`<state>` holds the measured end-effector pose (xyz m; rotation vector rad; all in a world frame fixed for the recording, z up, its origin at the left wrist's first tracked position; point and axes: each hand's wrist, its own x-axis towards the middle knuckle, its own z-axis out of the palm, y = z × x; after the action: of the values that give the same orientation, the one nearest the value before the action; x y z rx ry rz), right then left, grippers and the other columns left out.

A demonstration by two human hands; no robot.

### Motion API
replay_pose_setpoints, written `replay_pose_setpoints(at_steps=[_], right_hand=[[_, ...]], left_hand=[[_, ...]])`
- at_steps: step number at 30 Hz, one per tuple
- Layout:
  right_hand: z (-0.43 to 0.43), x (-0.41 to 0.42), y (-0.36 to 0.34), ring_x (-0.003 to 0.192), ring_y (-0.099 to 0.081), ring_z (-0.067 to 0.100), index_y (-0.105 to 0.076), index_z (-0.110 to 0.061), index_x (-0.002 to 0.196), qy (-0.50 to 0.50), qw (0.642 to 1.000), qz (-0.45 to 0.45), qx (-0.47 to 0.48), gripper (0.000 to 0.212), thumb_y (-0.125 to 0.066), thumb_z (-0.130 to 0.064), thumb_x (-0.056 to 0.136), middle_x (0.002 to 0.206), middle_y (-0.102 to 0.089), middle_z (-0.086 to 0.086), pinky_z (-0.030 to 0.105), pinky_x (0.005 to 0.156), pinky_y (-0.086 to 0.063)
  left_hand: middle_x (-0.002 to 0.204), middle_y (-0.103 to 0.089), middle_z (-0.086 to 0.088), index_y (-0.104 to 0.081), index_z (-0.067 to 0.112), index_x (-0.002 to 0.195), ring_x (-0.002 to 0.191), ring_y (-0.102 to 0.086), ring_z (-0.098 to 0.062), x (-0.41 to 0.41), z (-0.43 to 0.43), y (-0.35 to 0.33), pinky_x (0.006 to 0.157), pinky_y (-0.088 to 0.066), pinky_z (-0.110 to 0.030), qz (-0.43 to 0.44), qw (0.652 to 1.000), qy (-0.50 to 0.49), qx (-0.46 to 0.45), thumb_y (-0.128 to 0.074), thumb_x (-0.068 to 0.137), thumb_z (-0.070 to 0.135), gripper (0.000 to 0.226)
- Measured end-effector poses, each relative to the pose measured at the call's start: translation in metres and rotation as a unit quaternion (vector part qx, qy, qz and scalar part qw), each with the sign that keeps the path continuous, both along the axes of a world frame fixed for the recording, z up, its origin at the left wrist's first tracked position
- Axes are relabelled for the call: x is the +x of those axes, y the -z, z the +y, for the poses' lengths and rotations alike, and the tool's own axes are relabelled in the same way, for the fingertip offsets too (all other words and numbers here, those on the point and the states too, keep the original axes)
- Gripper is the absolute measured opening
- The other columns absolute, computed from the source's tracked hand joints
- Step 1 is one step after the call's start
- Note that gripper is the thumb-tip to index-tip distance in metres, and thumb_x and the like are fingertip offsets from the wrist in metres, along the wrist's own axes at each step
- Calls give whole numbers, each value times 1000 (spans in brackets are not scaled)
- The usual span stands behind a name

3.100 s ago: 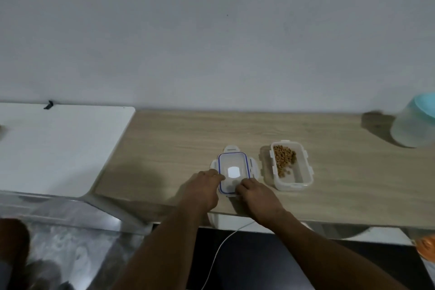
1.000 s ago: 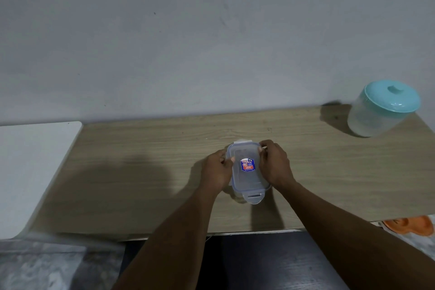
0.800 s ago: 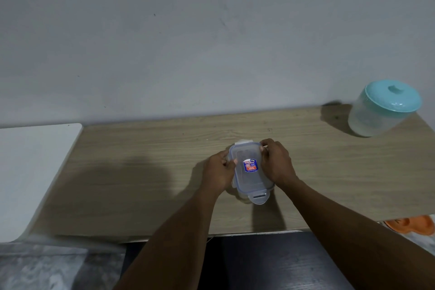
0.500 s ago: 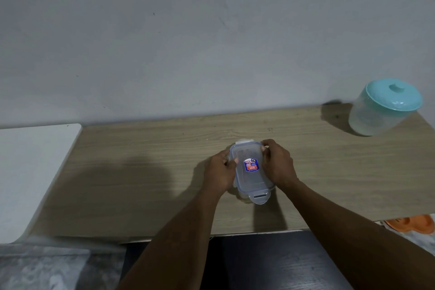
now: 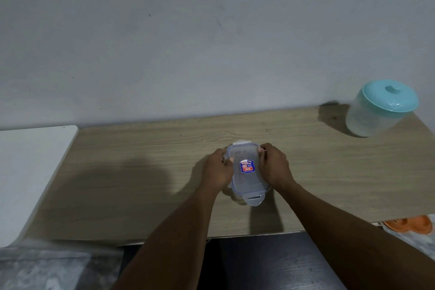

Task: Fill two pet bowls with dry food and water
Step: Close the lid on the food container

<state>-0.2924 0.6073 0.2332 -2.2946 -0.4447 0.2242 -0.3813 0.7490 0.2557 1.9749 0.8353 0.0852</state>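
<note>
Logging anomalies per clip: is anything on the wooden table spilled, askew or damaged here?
No spill or damage shows. The lidded clear container sits slightly askew between the left hand and right hand, its near latch flap sticking out unfastened. The teal-lidded jar stands apart, closed.

A white table [image 5: 30, 172] is parked left of the wooden one [image 5: 141, 183]; something orange [image 5: 410, 225] is seen bottom right.

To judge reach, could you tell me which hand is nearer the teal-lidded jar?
Right. The right hand grips the container's jar-side edge; the left hand grips its far side from the jar.
</note>
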Motion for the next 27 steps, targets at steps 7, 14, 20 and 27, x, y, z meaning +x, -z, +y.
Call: replay_pose_setpoints(at_steps=[7,14,20,27], right_hand=[[4,6,-4,83,-59,23,-60,-9,101,4,1000,7,-25,25,-42,-27,103,97,-67,9,37,75,-49],[10,-5,1,81,-55,21,-55,-13,98,25,1000,-9,-12,29,-35,-33,106,96,-62,6,31,70,-40],[12,-12,2,96,-56,28,-57,-8,107,88,987,-89,-98,26,-44,-30,102,105,-58,12,42,76,-52],[16,-10,-3,93,-63,38,-57,-1,102,66,990,-56,-111,28,-39,-22,104,103,-65,19,48,80,-50]], left_hand=[[116,-71,-3,-65,15,123,101,-66,-21,5,-1,-3,78,-47,-27,12,999,-24,29,-54,100,18,25],[131,-64,-3,-57,20,135,117,-60,-23,0,-3,-5,90,-43,-26,-4,998,19,66,-48,103,19,34],[155,-41,-2,-25,25,156,139,-44,-25,-6,-11,-8,110,-36,-37,39,986,106,124,-44,104,28,56],[154,-44,-5,-26,20,155,136,-47,-26,-5,-19,-12,104,-39,-35,65,986,57,140,-38,106,28,51]])
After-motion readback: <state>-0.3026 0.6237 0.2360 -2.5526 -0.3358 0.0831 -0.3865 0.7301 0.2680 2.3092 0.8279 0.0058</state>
